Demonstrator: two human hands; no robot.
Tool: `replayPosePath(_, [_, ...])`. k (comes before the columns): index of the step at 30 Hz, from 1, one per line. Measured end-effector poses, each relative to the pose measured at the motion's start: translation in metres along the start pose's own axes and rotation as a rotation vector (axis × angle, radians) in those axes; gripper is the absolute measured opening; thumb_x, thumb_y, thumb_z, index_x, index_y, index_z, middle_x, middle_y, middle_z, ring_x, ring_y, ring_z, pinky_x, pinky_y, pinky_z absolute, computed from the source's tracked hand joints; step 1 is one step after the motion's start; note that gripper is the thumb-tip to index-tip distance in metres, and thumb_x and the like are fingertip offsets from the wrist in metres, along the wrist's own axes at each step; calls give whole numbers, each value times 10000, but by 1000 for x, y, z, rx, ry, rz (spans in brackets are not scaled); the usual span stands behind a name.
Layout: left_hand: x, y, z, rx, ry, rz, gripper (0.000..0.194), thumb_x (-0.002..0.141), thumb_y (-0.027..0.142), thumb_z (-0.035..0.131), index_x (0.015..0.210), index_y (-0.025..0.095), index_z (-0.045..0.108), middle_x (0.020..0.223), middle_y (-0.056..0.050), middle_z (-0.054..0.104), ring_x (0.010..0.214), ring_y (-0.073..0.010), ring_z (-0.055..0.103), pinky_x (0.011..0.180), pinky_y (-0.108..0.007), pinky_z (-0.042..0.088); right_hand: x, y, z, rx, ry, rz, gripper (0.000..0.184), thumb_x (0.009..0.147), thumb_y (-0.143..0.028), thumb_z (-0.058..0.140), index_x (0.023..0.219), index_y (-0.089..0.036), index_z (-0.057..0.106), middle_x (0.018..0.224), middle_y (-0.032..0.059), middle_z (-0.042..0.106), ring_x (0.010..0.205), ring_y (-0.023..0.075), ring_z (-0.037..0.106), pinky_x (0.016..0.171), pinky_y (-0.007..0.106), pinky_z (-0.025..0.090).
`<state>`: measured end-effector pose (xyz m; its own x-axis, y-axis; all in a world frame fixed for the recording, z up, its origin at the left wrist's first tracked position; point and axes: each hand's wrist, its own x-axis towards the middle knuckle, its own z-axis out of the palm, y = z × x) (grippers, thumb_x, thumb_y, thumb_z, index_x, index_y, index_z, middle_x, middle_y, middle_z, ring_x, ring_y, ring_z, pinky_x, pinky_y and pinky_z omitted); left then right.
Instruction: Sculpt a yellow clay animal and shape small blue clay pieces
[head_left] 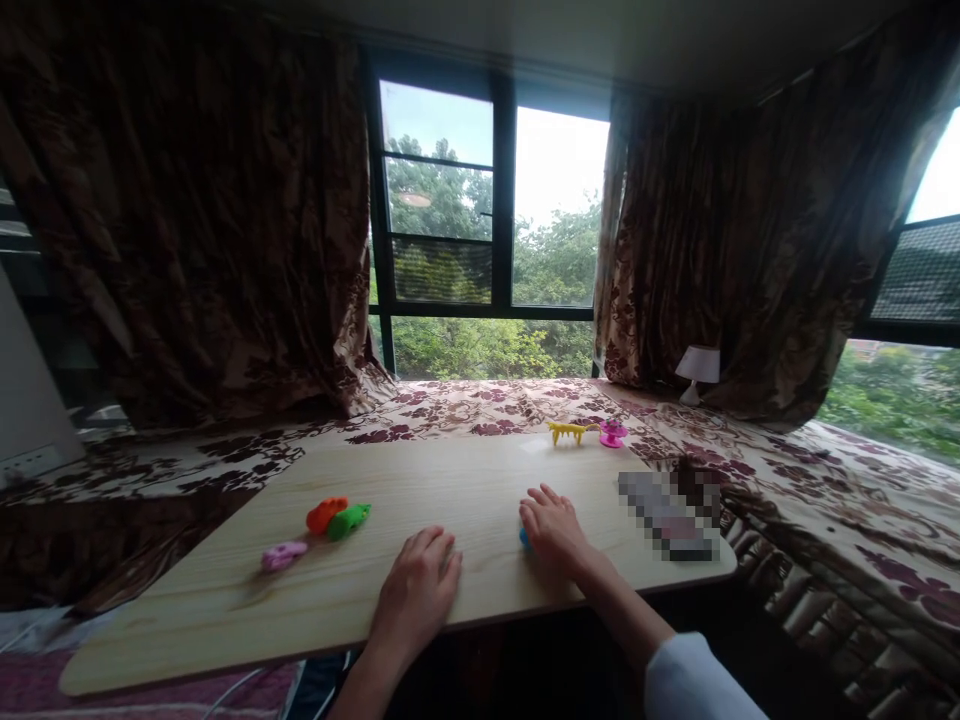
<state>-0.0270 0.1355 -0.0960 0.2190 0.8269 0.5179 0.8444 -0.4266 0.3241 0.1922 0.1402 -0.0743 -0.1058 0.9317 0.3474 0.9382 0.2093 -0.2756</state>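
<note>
My left hand (418, 582) rests on the wooden tabletop (435, 480) near its front edge, fingers stretched out and nothing in them. To its right, my right hand (551, 522) is closed over a small blue object (523, 539). Only a bit of blue shows at the thumb side, so its kind is hidden. Left of my left hand lie an orange toy (324, 514) and a green toy (349, 521), touching each other. A pink toy (283, 556) lies closer to the front left.
At the back right edge stand a yellow animal-shaped toy (566, 432) and a magenta stand-like toy (613, 433). A blurred-out item (667, 515) lies at the right end. Behind are a patterned cloth ledge (480, 400), a small white lamp (699, 366), curtains and windows.
</note>
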Motion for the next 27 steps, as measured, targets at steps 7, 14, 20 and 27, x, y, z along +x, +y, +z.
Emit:
replayPosePath(7, [-2, 2, 0, 1, 18, -6, 291, 850, 322, 416, 1017, 205, 623, 1114, -71, 602, 1084, -210, 507, 969, -344, 379, -69, -28, -4, 14, -8, -187, 501, 866, -157, 378, 1366, -200, 375, 1485, 9, 260, 1377, 187, 153, 1109, 361, 173])
replayPosePath(14, [-1, 2, -1, 23, 11, 20, 293, 847, 320, 418, 1003, 203, 637, 1103, -78, 614, 1065, -213, 529, 948, -342, 403, 5, -56, 14, 38, 56, -91, 315, 924, -296, 397, 1167, -179, 559, 1254, 89, 557, 1331, 253, 265, 1076, 470, 175])
replayPosePath(20, [-2, -1, -1, 9, 20, 18, 305, 854, 329, 412, 1009, 185, 632, 1108, -84, 608, 1076, -213, 517, 960, -344, 394, 14, -12, 6, 39, -5, -3, 319, 933, -359, 416, 1178, -204, 551, 1272, 70, 538, 1254, 267, 392, 1005, 519, 299])
replayPosePath(27, [-4, 0, -2, 6, 30, 9, 290, 855, 321, 414, 1013, 195, 623, 1105, -75, 605, 1075, -207, 512, 965, -336, 384, -66, -29, -5, 38, -10, -138, 429, 919, -216, 330, 1340, -244, 404, 1461, -17, 319, 1370, 177, 177, 1110, 372, 148])
